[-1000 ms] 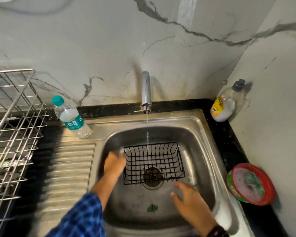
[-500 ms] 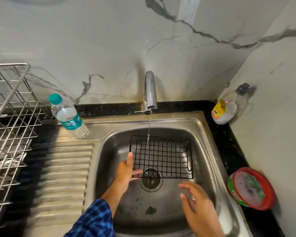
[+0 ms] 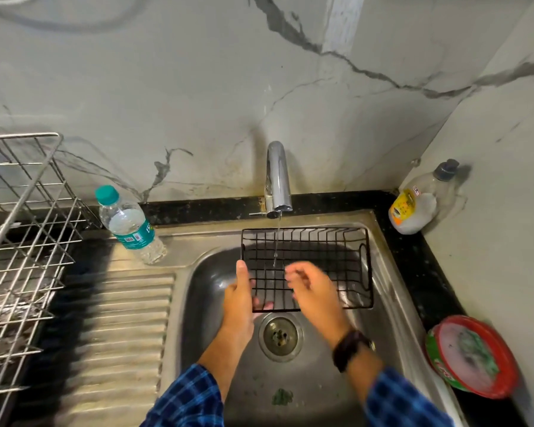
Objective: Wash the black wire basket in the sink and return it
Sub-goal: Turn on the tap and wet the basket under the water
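Note:
The black wire basket (image 3: pixel 330 266) is held up over the steel sink (image 3: pixel 204 303), tilted toward me under a thin stream of water from the chrome tap (image 3: pixel 277 177). My left hand (image 3: pixel 241 297) grips its left front corner, thumb along the side and fingers under the wire bottom. My right hand (image 3: pixel 313 288) is inside the basket with loosely curled fingers against the wire floor, just below the stream; whether it holds a wire I cannot tell. The drain (image 3: pixel 280 335) lies below the basket.
A water bottle (image 3: pixel 127 224) leans on the sink's back left rim. A steel dish rack (image 3: pixel 19 241) stands at the left beside the ribbed drainboard (image 3: pixel 117 334). A soap bottle (image 3: pixel 416 204) sits in the right corner, a red tub with a green scrubber (image 3: pixel 472 355) at the right. A green scrap (image 3: pixel 281 396) lies in the basin.
The basket has risen from the sink floor and tilted up under the tap. My right hand has moved from the basin's front into the basket. My left hand still holds its left side.

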Demonstrator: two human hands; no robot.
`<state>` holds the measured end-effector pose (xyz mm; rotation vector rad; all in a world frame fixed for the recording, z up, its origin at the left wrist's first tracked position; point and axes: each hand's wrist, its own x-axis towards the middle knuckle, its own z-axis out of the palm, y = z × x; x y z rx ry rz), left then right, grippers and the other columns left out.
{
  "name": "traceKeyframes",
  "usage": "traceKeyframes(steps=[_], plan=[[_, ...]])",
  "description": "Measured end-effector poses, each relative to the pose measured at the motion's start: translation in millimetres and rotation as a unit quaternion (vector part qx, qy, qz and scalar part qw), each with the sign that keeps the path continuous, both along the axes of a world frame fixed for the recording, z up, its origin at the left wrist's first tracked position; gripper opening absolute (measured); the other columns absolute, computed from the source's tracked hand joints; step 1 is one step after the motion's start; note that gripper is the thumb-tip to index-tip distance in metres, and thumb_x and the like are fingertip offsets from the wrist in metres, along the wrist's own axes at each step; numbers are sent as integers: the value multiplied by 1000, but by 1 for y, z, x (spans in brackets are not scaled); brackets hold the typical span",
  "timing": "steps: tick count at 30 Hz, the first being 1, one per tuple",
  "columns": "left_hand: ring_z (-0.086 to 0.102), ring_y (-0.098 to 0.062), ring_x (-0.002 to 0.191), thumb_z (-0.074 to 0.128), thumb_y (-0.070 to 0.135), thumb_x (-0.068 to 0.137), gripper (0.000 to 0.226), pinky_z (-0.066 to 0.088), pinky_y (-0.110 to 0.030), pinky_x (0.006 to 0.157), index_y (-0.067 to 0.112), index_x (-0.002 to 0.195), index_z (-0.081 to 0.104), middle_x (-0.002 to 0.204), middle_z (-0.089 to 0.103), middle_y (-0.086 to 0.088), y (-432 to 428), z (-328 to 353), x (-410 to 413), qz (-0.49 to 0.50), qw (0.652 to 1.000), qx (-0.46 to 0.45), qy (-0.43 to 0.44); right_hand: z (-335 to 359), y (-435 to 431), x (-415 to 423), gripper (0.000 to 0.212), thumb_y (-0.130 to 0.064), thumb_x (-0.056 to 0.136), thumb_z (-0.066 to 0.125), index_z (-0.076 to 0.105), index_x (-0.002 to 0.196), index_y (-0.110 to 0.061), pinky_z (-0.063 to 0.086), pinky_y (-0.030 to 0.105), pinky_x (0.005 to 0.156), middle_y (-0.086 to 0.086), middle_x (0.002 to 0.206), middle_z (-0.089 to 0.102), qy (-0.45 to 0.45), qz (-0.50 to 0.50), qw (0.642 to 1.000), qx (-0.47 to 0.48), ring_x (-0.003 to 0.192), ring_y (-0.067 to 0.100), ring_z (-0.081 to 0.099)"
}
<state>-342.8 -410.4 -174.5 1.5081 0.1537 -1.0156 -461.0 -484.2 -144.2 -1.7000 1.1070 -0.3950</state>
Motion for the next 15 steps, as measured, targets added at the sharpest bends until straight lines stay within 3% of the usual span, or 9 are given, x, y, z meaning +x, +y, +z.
traceKeyframes(steps=[3, 6, 8, 10, 12, 14, 15], plan=[[59, -20, 81, 44, 60, 97, 45, 62, -46, 70, 19, 101, 62, 100, 60, -10, -1, 13, -10, -3, 998, -29, 51, -10, -31, 46, 18, -19, 103, 53, 62, 118, -15, 57, 31, 85, 7, 113, 70, -60, 8, 960, 273, 99, 15, 68], [60, -34, 113, 43, 57, 98, 44, 61, -45, 72, 20, 113, 62, 125, 60, -18, -2, 19, -15, -3, 996, -55, 67, -11, -54, 55, 23, -22, 104, 52, 65, 120, -10, 59, 35, 87, 11, 114, 73, -46, 17, 944, 328, 102, 21, 72], [58, -38, 115, 46, 59, 97, 56, 62, -50, 75, 15, 130, 56, 126, 59, -15, -1, 19, -7, 16, 997, -46, 58, -7, -73, 48, 22, -23, 102, 55, 67, 115, -10, 58, 37, 83, 10, 109, 75, -77, -64, 941, 322, 97, 23, 74], [63, -26, 93, 47, 59, 96, 49, 61, -53, 79, 18, 120, 60, 114, 62, -7, 1, 14, 3, 12, 999, -42, 28, -3, -92, 35, 25, -24, 101, 50, 68, 109, -9, 56, 36, 78, 8, 100, 76, -115, -219, 929, 275, 93, 23, 73], [54, -16, 66, 49, 62, 93, 44, 61, -54, 79, 21, 100, 64, 91, 59, -2, 4, 8, 9, 2, 999, -48, 2, -5, -99, 28, 32, -31, 94, 48, 68, 107, -10, 54, 36, 74, 6, 95, 72, -14, -328, 940, 97, 90, 25, 69], [48, -15, 60, 53, 69, 86, 59, 62, -49, 74, 12, 91, 68, 71, 52, -3, 1, 9, 8, -29, 998, -48, -35, -8, -82, 38, 44, -35, 90, 53, 60, 124, -7, 53, 40, 85, 17, 119, 63, 158, -294, 940, -67, 111, 34, 60], [53, -14, 61, 53, 68, 85, 59, 63, -40, 70, 11, 86, 67, 64, 53, 2, -3, 12, 4, -39, 996, -54, -58, -11, -67, 52, 62, -35, 92, 55, 42, 142, -2, 47, 46, 99, 25, 142, 45, 225, -243, 939, -91, 131, 40, 46]])
